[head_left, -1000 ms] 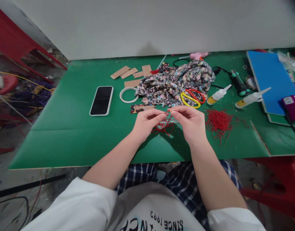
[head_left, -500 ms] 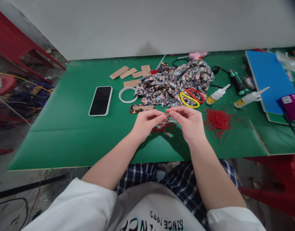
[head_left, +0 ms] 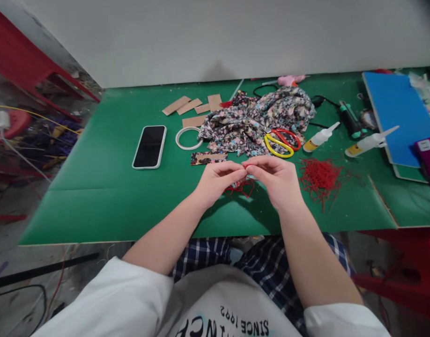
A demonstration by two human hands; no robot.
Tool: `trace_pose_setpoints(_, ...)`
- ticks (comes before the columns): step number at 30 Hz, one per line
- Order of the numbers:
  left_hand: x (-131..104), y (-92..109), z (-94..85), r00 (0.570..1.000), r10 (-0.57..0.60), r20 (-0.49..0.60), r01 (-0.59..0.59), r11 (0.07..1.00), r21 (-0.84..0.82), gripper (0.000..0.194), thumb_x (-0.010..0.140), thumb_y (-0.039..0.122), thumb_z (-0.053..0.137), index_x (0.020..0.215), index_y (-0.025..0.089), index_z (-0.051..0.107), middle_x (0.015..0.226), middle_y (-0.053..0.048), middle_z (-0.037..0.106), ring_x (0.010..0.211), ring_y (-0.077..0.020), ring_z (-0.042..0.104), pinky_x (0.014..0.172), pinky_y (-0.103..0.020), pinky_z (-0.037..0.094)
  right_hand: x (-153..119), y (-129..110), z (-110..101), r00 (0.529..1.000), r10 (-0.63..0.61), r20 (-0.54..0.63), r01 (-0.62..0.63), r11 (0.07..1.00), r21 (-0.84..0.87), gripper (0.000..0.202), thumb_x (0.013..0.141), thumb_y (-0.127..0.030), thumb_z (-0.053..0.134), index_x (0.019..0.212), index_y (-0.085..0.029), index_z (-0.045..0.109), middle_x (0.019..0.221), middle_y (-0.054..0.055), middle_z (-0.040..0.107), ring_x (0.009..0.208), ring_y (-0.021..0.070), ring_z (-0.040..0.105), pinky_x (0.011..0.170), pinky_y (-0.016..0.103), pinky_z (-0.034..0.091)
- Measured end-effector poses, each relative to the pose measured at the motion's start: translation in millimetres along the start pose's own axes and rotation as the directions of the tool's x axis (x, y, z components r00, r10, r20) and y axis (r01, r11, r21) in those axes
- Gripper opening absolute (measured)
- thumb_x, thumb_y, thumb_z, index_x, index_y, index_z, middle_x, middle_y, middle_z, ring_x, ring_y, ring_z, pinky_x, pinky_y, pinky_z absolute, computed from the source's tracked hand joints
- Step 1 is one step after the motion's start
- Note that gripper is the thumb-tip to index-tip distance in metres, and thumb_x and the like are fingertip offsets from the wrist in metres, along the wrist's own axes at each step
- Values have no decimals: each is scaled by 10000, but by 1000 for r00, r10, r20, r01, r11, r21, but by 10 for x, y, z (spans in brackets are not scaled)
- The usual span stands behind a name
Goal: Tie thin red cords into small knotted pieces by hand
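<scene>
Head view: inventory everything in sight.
Red thread: two piles, red, centre and right.
Cloth: one, floral, back centre.
Scissors: one, red and yellow handles, cloth's front.
Cardboard pieces: five loose, brown, left of cloth.
Tape roll: one, white, left of cloth.
Strip: one, floral, near tape roll.
Phone: one, black and white, left.
Bottles: two, white, right of scissors.
Glue gun: one, pink, far edge.
Tool: one, black and green, behind bottles.
Board: one, blue, right.
Box: one, purple, right edge.
Table: one, green, beneath these.
Wall: one, white, behind.
Seats: count unclear, red, both sides.
Shirt: one, white, bottom.
Plaid garment: one, blue, bottom.
Left hand: one, bare, pinching thread.
Right hand: one, bare, pinching thread.
</scene>
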State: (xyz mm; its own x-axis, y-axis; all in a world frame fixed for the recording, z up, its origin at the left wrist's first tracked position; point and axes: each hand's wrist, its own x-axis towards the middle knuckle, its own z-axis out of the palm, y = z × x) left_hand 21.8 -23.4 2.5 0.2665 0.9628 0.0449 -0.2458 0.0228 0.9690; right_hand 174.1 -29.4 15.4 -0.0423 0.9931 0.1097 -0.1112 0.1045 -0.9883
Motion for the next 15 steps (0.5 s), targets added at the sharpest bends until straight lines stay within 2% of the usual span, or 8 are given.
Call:
trace_pose_setpoints(10,-6,27,7,999,-34,32,35,999,-11,134,675,307,754,689,176,733,645,6,653,612,-87,553,628,-230,446,-4,-17,11,999,-28,24,28,1000,-13,51,687,-211,710,724,-196,678,740,-15,686,697,105,633,709,266,539)
trace_pose_setpoints(15,-16,40,16,999,-41,23,40,998,43,153,669,316,754,674,166,724,632,4,645,593,-89,539,591,-226,432,-13,-26,2,998,-28,49,31,998,-62,49,707,-220,683,721,-186,650,740,-10,666,693,108,618,699,267,530)
